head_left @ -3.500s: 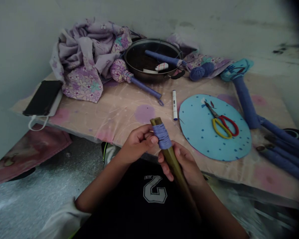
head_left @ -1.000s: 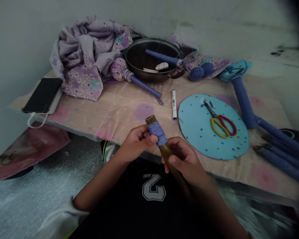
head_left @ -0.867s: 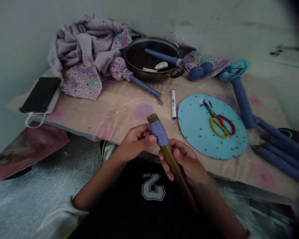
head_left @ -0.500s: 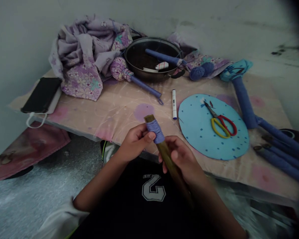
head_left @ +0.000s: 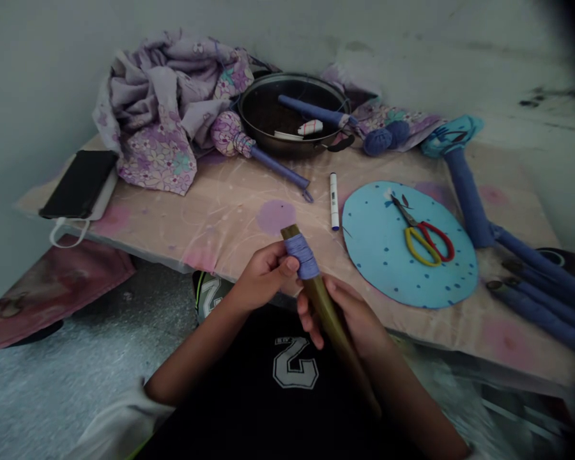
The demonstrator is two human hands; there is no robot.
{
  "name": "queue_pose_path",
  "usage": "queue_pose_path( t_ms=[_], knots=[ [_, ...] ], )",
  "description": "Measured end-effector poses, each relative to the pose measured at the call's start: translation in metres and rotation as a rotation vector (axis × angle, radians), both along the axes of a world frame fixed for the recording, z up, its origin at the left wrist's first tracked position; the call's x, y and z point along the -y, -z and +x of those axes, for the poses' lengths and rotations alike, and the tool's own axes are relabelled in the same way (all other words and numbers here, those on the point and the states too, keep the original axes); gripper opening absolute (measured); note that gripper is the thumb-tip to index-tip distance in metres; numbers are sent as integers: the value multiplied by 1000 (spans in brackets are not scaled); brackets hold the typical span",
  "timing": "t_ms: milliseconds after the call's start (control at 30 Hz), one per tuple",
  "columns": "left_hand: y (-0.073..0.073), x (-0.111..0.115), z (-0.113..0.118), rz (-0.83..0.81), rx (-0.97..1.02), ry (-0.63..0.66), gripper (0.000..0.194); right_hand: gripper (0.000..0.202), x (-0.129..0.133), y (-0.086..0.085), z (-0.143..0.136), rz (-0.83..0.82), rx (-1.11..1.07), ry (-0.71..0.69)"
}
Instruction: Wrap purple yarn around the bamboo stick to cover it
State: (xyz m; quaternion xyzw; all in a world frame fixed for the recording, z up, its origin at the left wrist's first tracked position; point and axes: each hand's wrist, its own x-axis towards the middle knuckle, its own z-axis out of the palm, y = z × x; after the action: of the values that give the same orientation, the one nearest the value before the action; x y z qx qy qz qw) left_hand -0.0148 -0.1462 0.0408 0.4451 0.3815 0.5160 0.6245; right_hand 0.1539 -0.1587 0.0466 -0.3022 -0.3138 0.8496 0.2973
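The desk (head_left: 220, 217) fills most of my view, under a pale sheet spotted pink and purple. A heap of floral cloth (head_left: 167, 108) rises at its back left, and blue-wrapped poles (head_left: 469, 198) lie along the right end. Between them, towards the back, sits a dark pan (head_left: 287, 148) with a blue-wrapped rod (head_left: 314, 110) resting in it, one end over the rim. Nearer lies a round blue disc (head_left: 388, 262), speckled with darker dots. The wooden stick (head_left: 333, 313) is in the person's hands, slanting up from the lap to the desk's front edge. The right hand (head_left: 359, 313) curls round its shaft, thumb one side and fingers the other, its grip filled by the wood. The left hand (head_left: 268, 275) keeps a narrow grip, pinching near the upper tip. On the disc rest scissors (head_left: 414, 223), one handle red, the other yellow; a white marker (head_left: 334, 201) lies just beside it. Last, the band of blue thread (head_left: 301, 257) circles the stick under the left fingertips (any loose strand there is too small to tell).
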Motion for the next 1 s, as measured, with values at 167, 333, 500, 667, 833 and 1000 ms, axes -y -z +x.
queue_pose_path(
  t_ms=[167,333,500,667,833,1000],
  knots=[
    [-3,2,0,-38,-76,-28,38,32,-1,-6,4,371,411,171],
    [-2,2,2,-31,56,56,37,25,-2,-8,4,170,103,112],
    [-4,-1,2,-24,95,85,32,33,-2,-3,0,-136,-196,4],
    [-7,-3,2,-31,67,95,33,31,-3,0,-1,-85,-73,22],
    [-7,-1,0,58,-83,-27,29,31,-4,-5,5,231,280,170],
    [-8,-2,-1,105,-98,-28,28,27,-1,-5,8,303,303,126]
  ],
)
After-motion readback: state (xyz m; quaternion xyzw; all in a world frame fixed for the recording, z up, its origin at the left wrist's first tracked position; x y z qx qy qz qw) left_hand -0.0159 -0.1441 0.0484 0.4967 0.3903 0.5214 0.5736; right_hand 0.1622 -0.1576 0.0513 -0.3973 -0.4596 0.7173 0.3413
